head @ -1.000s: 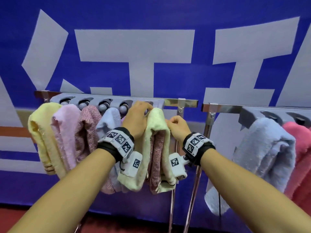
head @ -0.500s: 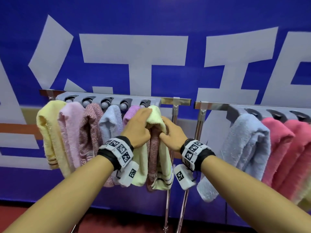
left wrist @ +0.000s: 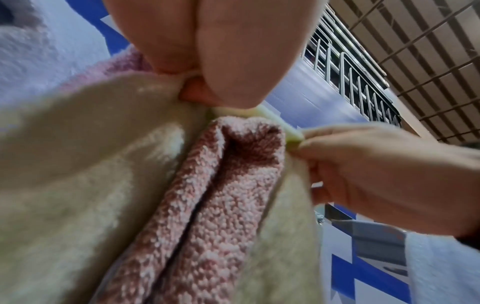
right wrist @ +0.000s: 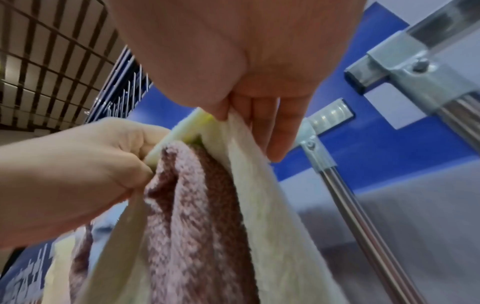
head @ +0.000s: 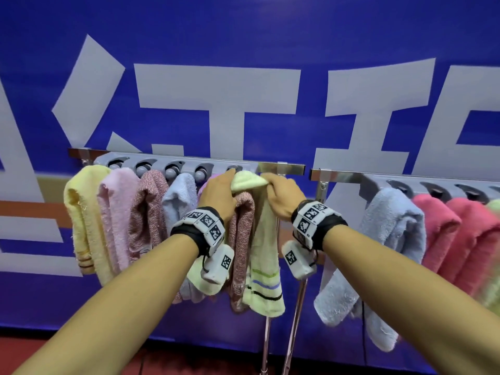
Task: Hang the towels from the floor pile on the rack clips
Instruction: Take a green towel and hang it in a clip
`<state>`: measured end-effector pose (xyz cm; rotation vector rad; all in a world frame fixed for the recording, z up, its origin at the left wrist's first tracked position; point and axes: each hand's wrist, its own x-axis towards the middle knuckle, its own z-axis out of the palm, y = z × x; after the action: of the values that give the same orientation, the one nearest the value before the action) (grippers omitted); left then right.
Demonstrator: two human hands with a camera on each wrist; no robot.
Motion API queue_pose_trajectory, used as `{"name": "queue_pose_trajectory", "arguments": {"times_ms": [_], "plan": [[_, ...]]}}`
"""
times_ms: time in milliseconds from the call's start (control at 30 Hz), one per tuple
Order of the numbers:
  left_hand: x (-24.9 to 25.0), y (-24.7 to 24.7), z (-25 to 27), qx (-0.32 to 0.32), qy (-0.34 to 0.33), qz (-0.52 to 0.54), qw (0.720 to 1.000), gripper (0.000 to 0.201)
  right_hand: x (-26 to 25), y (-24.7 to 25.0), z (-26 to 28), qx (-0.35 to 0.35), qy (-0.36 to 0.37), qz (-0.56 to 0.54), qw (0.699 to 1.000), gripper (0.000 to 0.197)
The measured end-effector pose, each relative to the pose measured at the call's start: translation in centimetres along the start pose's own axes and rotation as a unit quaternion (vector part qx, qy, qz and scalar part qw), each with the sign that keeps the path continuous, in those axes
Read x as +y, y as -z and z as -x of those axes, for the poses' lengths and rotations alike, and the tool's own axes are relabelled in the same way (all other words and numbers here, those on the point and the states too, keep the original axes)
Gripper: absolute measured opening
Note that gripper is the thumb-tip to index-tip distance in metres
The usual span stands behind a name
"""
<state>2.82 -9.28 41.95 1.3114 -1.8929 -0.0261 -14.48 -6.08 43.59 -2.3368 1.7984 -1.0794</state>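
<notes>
Left hand (head: 219, 196) up at the rail, fingers curled and pinching the left end of the pale green towel (head: 263, 239) at its top fold, right beneath the last grey clip (head: 234, 168) of the left-hand clip strip (head: 173, 165). Sweeping across from the far left: a yellow towel (head: 81, 212) hangs first, then a pale pink towel (head: 115, 212), a mottled rose towel (head: 150, 209), a light blue towel (head: 180, 201), each under its own clip, and a sliver of lilac towel (head: 209, 180) peeks out behind the left knuckles. On to the middle, and the pale green towel is stretched taut between both hands, draped over a second mottled red-and-white towel (left wrist: 221, 185) that hangs folded inside it; the left wrist view shows that clearly, with the green hem running across as a tight band. Striped ends of the green towel dangle low in front of the rack's chrome legs (head: 295, 320). Right hand (head: 281, 196) now, pinching the green towel's other end between thumb and fingers, the fingers lying down along the cloth in the right wrist view, just beside the metal bracket (head: 281, 169) at the end of the rail. Further right, a second rail (head: 338, 174) carries a big light blue towel (head: 389, 239), then two coral pink towels (head: 460, 234), with a hint of green cloth at the frame edge. Blue banner (head: 243, 36) with large pale characters fills the wall behind.
</notes>
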Motion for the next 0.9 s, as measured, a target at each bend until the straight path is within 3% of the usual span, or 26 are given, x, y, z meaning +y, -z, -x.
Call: {"name": "queue_pose_trajectory", "arguments": {"times_ms": [133,267,367,500,600,733,800,900], "plan": [[0.6,-0.7,-0.1,0.019,0.008,-0.040,0.999,0.051,-2.5,0.8,-1.2,0.049,-0.010,0.069,0.996,0.037],[-0.6,-2.0,1.4,-0.069,0.008,-0.015,0.997,0.061,-2.5,-0.6,0.5,-0.023,0.031,0.165,0.986,0.023],[-1.4,-2.1,2.4,-0.101,0.026,-0.008,0.995,0.074,-1.2,-1.5,2.2,-0.037,0.010,0.134,0.990,0.034],[-1.7,-2.2,2.9,-0.130,0.048,0.004,0.990,0.069,-0.2,-2.5,3.2,-0.088,-0.022,0.107,0.990,0.045],[-1.5,-2.1,3.2,-0.132,0.073,0.016,0.988,0.063,0.2,-3.0,3.6,-0.137,-0.037,0.070,0.987,0.031],[-1.6,-2.0,3.5,-0.126,0.067,0.013,0.990,0.060,0.7,-2.7,3.5,-0.060,-0.079,0.115,0.988,0.009],[-1.9,-2.1,3.7,-0.130,0.070,0.008,0.989,0.064,0.9,-2.7,3.6,-0.054,-0.095,0.124,0.986,0.008],[-2.0,-2.2,4.1,-0.138,0.073,0.014,0.988,0.064,0.7,-3.2,4.2,-0.122,-0.088,0.106,0.983,0.014]]}}
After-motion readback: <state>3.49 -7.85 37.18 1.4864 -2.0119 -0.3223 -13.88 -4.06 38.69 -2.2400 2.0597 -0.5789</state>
